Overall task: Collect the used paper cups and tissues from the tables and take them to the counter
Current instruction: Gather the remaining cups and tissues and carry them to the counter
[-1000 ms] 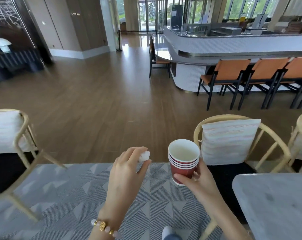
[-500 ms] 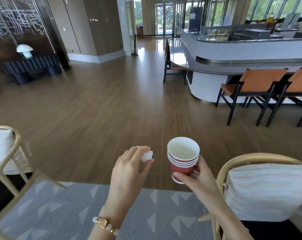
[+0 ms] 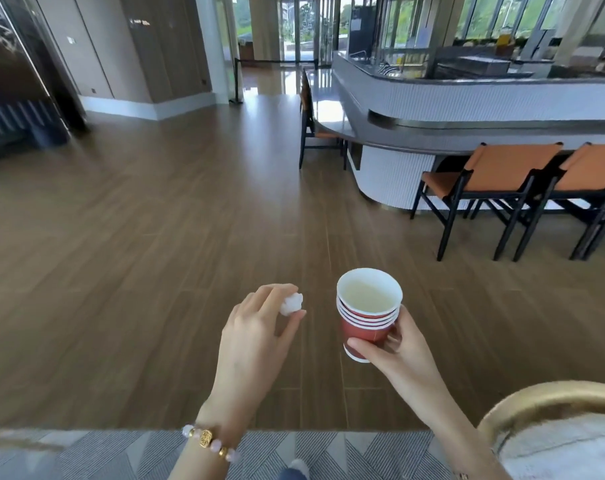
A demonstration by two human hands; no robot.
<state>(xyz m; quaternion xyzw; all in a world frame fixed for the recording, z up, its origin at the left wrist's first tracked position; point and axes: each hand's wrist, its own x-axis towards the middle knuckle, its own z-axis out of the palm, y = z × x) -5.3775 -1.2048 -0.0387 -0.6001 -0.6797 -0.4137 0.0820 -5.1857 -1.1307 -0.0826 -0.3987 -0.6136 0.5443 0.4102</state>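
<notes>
— The rug (image 3: 86, 452) has dropped low in view, and the long table (image 3: 467, 95) came nearer.
— So the person is carrying. Left grip (image 3: 256, 327) pinches the tissue (image 3: 291, 303), right grip (image 3: 398, 351) wraps the stacked cups (image 3: 366, 317), not yet delivered.

Ahead of my left hand (image 3: 256, 327) with its tissue (image 3: 291, 303) and my right hand (image 3: 394, 348) with the stacked cups (image 3: 365, 325), the wooden floor (image 3: 155, 254) lies open up to the rounded left end of the bench (image 3: 467, 95). Two orange chairs (image 3: 501, 168) stand against the bench's front edge on the right, and a dark chair (image 3: 311, 123) stands at its left end, in the way there. A cane chair back (image 3: 553, 403) crowds just beside my right forearm.
</notes>
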